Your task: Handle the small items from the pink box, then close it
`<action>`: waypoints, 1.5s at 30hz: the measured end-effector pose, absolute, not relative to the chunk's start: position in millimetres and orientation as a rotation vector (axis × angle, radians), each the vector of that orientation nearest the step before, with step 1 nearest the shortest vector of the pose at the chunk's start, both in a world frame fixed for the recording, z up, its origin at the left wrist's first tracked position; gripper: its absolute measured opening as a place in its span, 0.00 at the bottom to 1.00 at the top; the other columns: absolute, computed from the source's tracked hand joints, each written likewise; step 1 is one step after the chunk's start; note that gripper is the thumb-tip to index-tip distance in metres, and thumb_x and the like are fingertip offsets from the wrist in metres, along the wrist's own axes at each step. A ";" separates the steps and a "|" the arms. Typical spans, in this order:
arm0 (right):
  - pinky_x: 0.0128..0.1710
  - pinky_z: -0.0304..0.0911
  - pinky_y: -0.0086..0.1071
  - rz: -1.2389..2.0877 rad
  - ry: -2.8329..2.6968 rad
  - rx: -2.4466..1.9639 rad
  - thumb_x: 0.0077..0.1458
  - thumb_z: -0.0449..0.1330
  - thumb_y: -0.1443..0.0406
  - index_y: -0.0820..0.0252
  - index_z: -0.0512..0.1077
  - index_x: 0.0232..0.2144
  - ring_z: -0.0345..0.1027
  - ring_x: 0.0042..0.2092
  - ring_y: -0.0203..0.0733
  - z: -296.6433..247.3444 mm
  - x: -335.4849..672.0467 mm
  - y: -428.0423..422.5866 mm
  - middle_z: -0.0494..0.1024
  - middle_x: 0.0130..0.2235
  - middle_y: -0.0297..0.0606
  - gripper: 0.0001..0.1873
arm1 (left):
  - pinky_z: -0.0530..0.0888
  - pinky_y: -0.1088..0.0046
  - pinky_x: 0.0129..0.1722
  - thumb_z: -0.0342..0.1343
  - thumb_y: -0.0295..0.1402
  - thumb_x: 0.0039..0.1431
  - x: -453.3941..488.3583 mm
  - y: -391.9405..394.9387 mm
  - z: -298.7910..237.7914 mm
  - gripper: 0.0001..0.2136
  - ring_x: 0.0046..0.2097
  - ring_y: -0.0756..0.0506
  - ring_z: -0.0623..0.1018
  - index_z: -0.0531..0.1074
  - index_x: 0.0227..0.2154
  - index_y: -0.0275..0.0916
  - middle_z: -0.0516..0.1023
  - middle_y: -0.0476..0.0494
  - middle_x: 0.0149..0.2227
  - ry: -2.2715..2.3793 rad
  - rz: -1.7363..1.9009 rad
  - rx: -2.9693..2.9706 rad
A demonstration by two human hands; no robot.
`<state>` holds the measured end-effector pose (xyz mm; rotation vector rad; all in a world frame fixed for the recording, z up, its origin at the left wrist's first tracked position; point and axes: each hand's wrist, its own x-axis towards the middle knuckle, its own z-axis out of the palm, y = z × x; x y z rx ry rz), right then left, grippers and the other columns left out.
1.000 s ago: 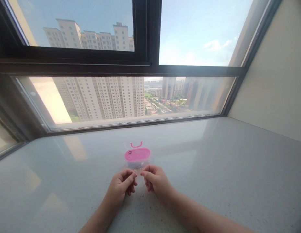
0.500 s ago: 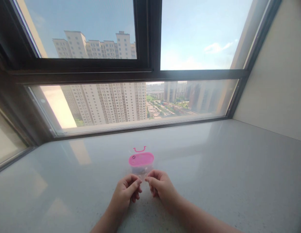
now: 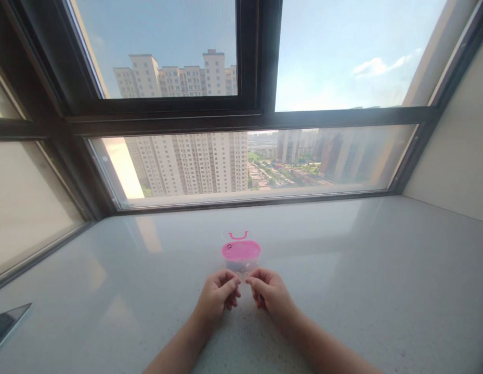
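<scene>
A small clear box with a pink lid [image 3: 240, 251] stands on the pale stone sill [image 3: 342, 270], its pink handle raised at the far side. Just in front of it my left hand [image 3: 219, 298] and my right hand [image 3: 269, 294] rest on the sill with their fingertips pinched close together. Something tiny and pale sits between the two pinches; I cannot make out what it is. A small dark ring lies on the lid's left end.
The sill runs wide to both sides and ends at a dark-framed window [image 3: 257, 104] overlooking tall buildings. A beige wall [image 3: 459, 156] closes the right end. A dark flat corner [image 3: 7, 322] shows at the lower left edge.
The view has swung to the left, so the box and both hands sit further right in the picture. The hands keep the same pinch in front of the box.
</scene>
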<state>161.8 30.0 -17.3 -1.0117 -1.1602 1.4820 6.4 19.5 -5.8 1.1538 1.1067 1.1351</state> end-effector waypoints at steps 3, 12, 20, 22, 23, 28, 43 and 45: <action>0.14 0.43 0.25 1.469 -1.151 -1.012 0.44 0.61 0.59 0.61 0.67 0.22 0.53 0.13 0.29 -18.0 161.9 30.3 0.65 0.14 0.26 0.11 | 0.60 0.78 0.16 0.62 0.41 0.47 6.1 20.0 -6.5 0.12 0.17 0.52 0.68 0.71 0.23 0.37 0.73 0.51 0.18 1.106 1.146 1.149; 0.14 0.44 0.24 1.444 -1.065 -1.007 0.44 0.62 0.58 0.61 0.67 0.22 0.54 0.14 0.29 -20.0 163.5 31.5 0.65 0.15 0.25 0.12 | 0.60 0.79 0.16 0.63 0.40 0.47 1.8 23.8 -10.2 0.12 0.17 0.53 0.69 0.71 0.23 0.36 0.73 0.51 0.18 1.088 1.191 1.121; 0.15 0.43 0.23 1.442 -0.920 -0.973 0.42 0.64 0.59 0.62 0.68 0.22 0.54 0.15 0.28 -17.3 162.5 30.6 0.66 0.15 0.26 0.12 | 0.72 0.76 0.24 0.57 0.36 0.60 -12.9 30.6 -18.1 0.08 0.25 0.52 0.74 0.73 0.34 0.34 0.76 0.50 0.28 1.140 1.248 1.076; 0.15 0.43 0.22 1.444 -0.880 -0.951 0.42 0.65 0.59 0.62 0.68 0.21 0.54 0.16 0.27 -16.7 163.6 31.4 0.66 0.15 0.26 0.12 | 0.77 0.68 0.33 0.55 0.35 0.63 -15.9 31.2 -18.1 0.10 0.34 0.48 0.77 0.72 0.42 0.35 0.77 0.45 0.39 1.158 1.261 1.036; 0.15 0.43 0.22 1.447 -0.861 -0.939 0.41 0.66 0.60 0.62 0.68 0.21 0.54 0.16 0.27 -16.6 164.3 31.9 0.66 0.16 0.26 0.13 | 0.77 0.64 0.36 0.55 0.36 0.63 -17.2 31.5 -17.7 0.12 0.38 0.46 0.78 0.71 0.46 0.36 0.76 0.43 0.43 1.165 1.275 1.010; 0.16 0.44 0.21 1.485 -0.761 -0.863 0.37 0.69 0.60 0.63 0.70 0.22 0.53 0.17 0.26 -16.4 169.3 35.4 0.67 0.16 0.27 0.15 | 0.76 0.58 0.43 0.55 0.35 0.62 -22.0 34.5 -14.7 0.15 0.45 0.42 0.77 0.69 0.50 0.37 0.74 0.40 0.50 1.198 1.401 0.851; 0.14 0.38 0.23 1.465 -0.456 -0.809 0.35 0.72 0.54 0.63 0.73 0.29 0.40 0.15 0.25 -13.7 165.1 40.3 0.54 0.13 0.18 0.22 | 0.60 0.81 0.17 0.60 0.39 0.49 13.9 42.8 -7.7 0.09 0.18 0.54 0.63 0.71 0.24 0.38 0.64 0.59 0.15 1.405 1.883 0.702; 0.14 0.36 0.22 1.412 -0.463 -0.863 0.38 0.72 0.55 0.64 0.74 0.27 0.41 0.15 0.24 -14.9 150.8 37.5 0.56 0.13 0.20 0.20 | 0.58 0.81 0.16 0.60 0.39 0.49 17.6 41.0 -3.0 0.09 0.17 0.54 0.61 0.71 0.24 0.38 0.63 0.59 0.15 1.428 1.896 0.781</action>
